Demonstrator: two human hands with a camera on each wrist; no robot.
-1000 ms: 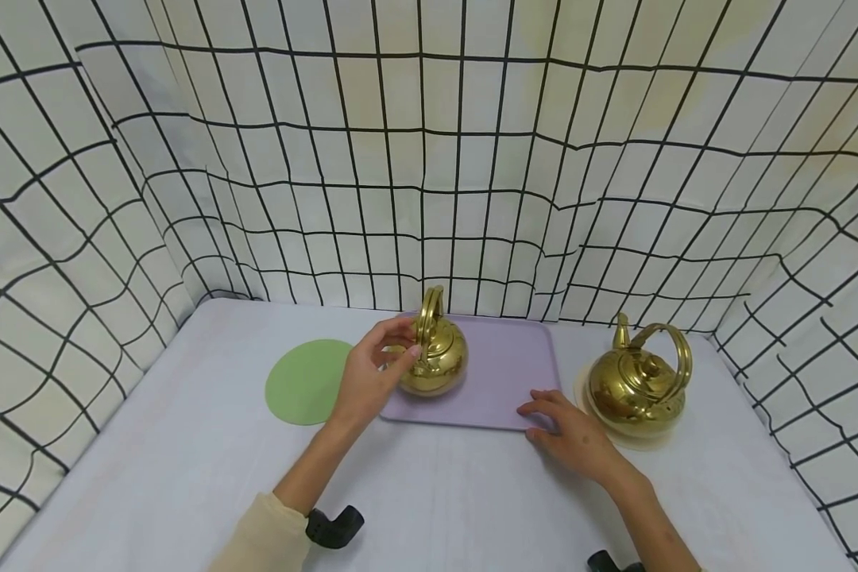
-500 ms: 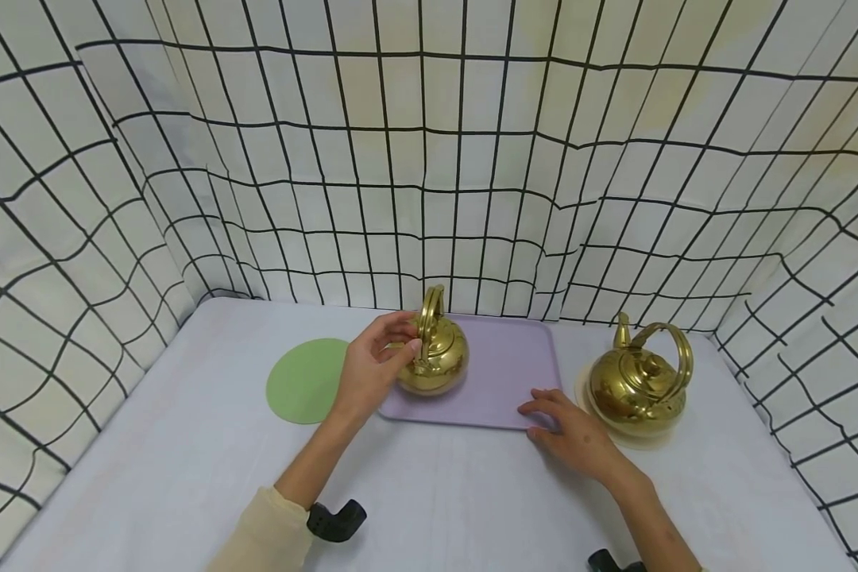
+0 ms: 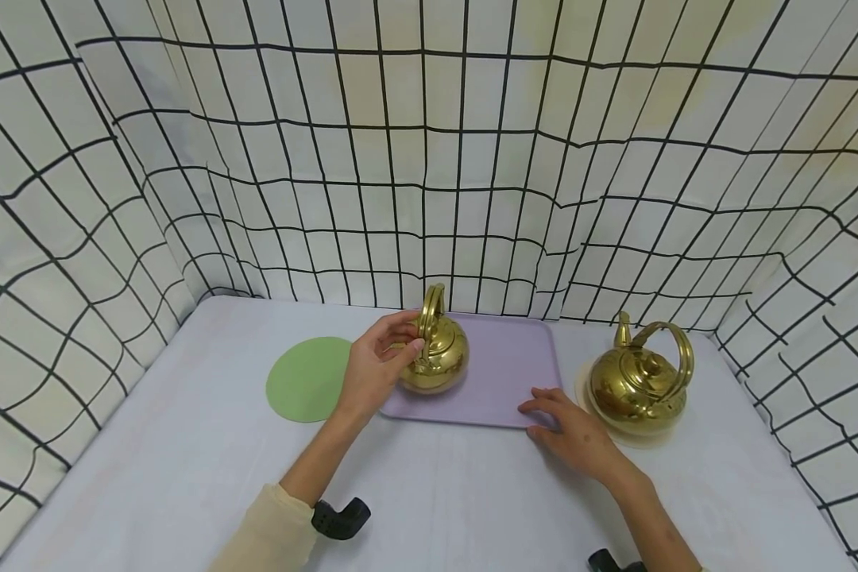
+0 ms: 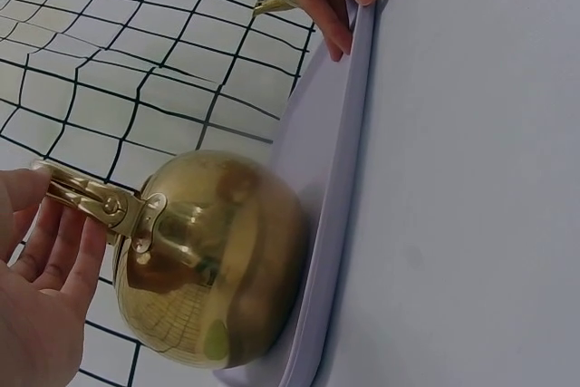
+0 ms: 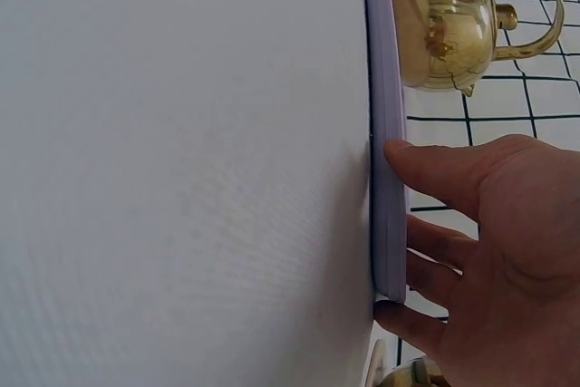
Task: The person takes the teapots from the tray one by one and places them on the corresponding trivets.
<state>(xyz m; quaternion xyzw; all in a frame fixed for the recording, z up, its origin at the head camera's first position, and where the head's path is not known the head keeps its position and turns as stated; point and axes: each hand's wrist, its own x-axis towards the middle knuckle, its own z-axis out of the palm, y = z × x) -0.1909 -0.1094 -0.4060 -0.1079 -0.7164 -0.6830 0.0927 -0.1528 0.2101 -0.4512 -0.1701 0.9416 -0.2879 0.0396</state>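
A small brass kettle (image 3: 443, 367) stands upright on the left part of a lilac tray (image 3: 511, 357). My left hand (image 3: 370, 365) pinches its arched handle (image 4: 91, 198) from the left, thumb on one side and fingers on the other. At the tray's front right corner is my right hand (image 3: 579, 435). Its thumb (image 5: 426, 168) presses on the tray's front rim, while the other fingers reach over to the inner side and the corner. To the right, a second brass kettle (image 3: 632, 397) with a raised handle sits on a pale round mat (image 3: 636, 441).
A flat green round mat (image 3: 303, 381) lies left of the tray, close to the left hand. The table has a white cover (image 3: 443, 492). White cloth walls with a black grid (image 3: 443, 159) rise behind and on both sides.
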